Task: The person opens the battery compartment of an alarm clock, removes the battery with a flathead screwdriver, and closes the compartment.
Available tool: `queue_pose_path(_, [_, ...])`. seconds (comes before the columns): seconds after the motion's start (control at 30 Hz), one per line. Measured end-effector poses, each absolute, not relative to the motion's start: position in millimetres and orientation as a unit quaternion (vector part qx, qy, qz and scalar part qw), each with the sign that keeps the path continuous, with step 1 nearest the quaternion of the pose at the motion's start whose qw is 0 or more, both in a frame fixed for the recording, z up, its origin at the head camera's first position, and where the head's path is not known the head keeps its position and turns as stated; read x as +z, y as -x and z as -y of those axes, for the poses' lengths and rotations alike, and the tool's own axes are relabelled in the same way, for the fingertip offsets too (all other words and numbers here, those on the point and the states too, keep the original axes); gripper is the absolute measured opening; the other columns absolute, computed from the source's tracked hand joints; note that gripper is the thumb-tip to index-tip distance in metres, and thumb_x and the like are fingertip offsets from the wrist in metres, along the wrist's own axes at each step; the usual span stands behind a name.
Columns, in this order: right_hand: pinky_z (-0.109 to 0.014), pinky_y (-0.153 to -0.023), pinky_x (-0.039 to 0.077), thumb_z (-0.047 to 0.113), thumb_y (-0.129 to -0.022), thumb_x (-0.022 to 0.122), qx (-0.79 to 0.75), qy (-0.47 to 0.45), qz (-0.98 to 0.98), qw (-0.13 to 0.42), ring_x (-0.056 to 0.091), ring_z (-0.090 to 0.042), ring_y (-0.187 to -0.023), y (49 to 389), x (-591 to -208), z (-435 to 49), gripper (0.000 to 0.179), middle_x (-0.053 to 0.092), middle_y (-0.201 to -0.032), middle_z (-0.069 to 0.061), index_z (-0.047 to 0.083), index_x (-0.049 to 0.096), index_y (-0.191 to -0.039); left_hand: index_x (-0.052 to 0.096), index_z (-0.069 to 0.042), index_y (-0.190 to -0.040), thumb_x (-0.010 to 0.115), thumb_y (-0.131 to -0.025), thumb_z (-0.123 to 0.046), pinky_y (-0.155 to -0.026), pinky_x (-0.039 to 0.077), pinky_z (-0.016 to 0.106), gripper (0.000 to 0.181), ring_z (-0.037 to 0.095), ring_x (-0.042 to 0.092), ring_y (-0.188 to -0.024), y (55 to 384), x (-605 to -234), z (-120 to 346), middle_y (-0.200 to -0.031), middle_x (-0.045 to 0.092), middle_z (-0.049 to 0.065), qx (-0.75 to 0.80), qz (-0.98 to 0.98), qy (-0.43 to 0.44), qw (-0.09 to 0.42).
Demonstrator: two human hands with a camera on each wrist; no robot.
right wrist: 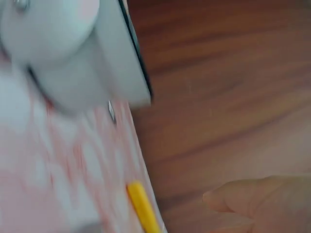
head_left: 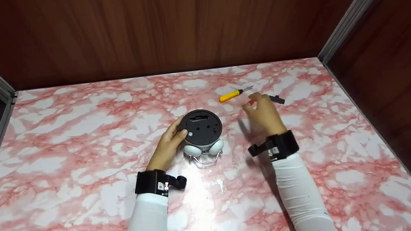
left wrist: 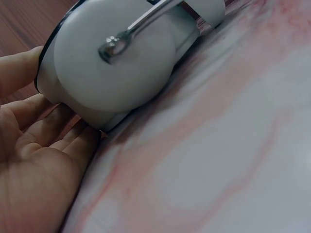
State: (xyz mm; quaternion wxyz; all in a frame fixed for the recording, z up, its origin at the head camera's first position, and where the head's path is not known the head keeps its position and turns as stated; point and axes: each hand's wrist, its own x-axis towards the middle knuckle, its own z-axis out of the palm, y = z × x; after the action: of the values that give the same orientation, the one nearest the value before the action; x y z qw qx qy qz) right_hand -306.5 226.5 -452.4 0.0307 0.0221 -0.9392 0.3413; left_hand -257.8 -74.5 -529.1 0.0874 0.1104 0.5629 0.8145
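A twin-bell alarm clock [head_left: 203, 136] lies with its black back facing up, and a slot stands uncovered near the far edge of that back. My left hand [head_left: 170, 145] grips the clock's left side, thumb on the back and the other fingers against the white casing. In the left wrist view a white bell [left wrist: 112, 58] and the metal handle show up close. My right hand [head_left: 266, 116] is to the right of the clock, a small red battery [head_left: 251, 102] pinched between thumb and fingers. Just past those fingers lies a small black plastic piece [head_left: 277, 99].
A screwdriver with a yellow handle [head_left: 229, 96] lies beyond the clock, close to the right hand. The marbled pink-and-white tabletop [head_left: 77, 158] is bounded by a wooden back wall [head_left: 163, 26] and side panels with metal corner strips.
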Motion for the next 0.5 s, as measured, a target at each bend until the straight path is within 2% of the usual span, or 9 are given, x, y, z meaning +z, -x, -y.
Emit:
queue_pose_path(0.1, [-0.053,-0.110,0.041,0.020,-0.100,0.063,0.344,-0.018,0.937,0.051,0.053,-0.046,-0.124,313,-459,-240,0.040,0.053,-0.133,-0.032,-0.007,0.059,-0.129,0.030,0.000,-0.158,0.050,-0.106,-0.004,-0.120,0.031,0.036,0.056,0.030,0.034,-0.147,257,-528,75,-0.159,0.036,0.021,0.812,-0.566,-0.110,0.087])
queue_pose_path(0.17, [-0.053,-0.110,0.041,0.018,-0.101,0.062,0.351,-0.012,0.935,0.057,0.053,-0.046,-0.123,317,-461,-248,0.040,0.051,-0.136,-0.033,-0.007,0.058,-0.131,0.030,0.000,-0.158,0.050,-0.106,-0.005,-0.120,0.031,0.036,0.056,0.030,0.034,-0.147,257,-528,75,-0.159,0.036,0.021,0.813,-0.566,-0.108,0.087])
queue_pose_path(0.33, [-0.049,-0.112,0.041,0.016,-0.104,0.053,0.373,0.012,0.926,0.058,0.051,-0.041,-0.129,320,-468,-262,0.049,0.041,-0.150,-0.028,-0.005,0.045,-0.147,0.031,-0.001,-0.158,0.050,-0.106,-0.005,-0.121,0.031,0.036,0.055,0.029,0.033,-0.148,258,-529,75,-0.160,0.036,0.020,0.815,-0.562,-0.106,0.088])
queue_pose_path(0.5, [-0.051,-0.120,0.030,0.017,-0.107,0.045,0.352,0.005,0.935,0.049,0.035,-0.043,-0.143,323,-473,-276,0.051,0.026,-0.161,-0.027,-0.006,0.037,-0.152,0.031,-0.003,-0.158,0.051,-0.106,-0.007,-0.120,0.031,0.034,0.056,0.028,0.034,-0.148,258,-528,75,-0.160,0.035,0.018,0.813,-0.565,-0.102,0.092])
